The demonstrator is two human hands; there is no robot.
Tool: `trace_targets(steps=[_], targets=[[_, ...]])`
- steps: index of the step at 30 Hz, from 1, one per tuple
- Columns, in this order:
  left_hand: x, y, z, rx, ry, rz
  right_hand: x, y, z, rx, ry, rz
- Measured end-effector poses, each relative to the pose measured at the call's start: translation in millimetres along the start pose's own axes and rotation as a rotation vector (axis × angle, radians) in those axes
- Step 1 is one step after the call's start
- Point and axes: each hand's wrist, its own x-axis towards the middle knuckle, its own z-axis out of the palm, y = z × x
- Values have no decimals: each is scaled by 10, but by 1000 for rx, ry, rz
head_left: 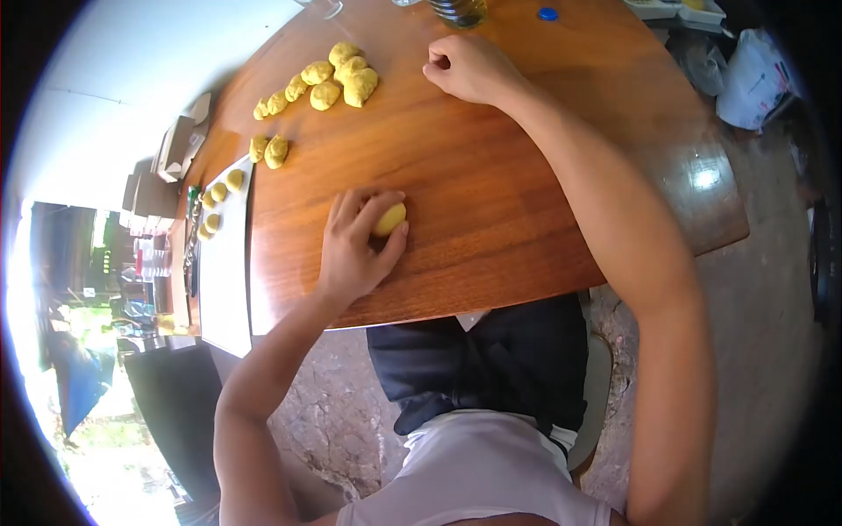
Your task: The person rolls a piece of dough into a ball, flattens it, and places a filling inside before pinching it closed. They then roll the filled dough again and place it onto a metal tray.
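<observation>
The person sits at a wooden table (491,202). The left hand (355,250) cups a small yellow dough ball (390,218) against the tabletop near the table's front edge, fingers curled over it and thumb beneath; the ball looks nearly round, so no clear long axis shows. The right hand (469,68) rests farther back on the table, closed into a loose fist, holding nothing visible. A pile of dough pieces (338,77) lies left of that fist, and rolled balls sit on a white tray (224,280) at the table's left edge
</observation>
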Motion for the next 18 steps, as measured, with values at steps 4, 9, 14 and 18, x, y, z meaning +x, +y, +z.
trace_targets(steps=[4, 9, 14, 18], targets=[[532, -164, 252, 48, 80, 36, 24, -54, -26, 3, -33, 47], [438, 137, 288, -59, -27, 135, 20, -69, -29, -5, -2, -22], [-79, 211, 120, 1, 99, 57, -28, -71, -77, -57, -62, 36], [172, -42, 101, 128, 27, 16, 9, 8, 38, -28, 26, -87]])
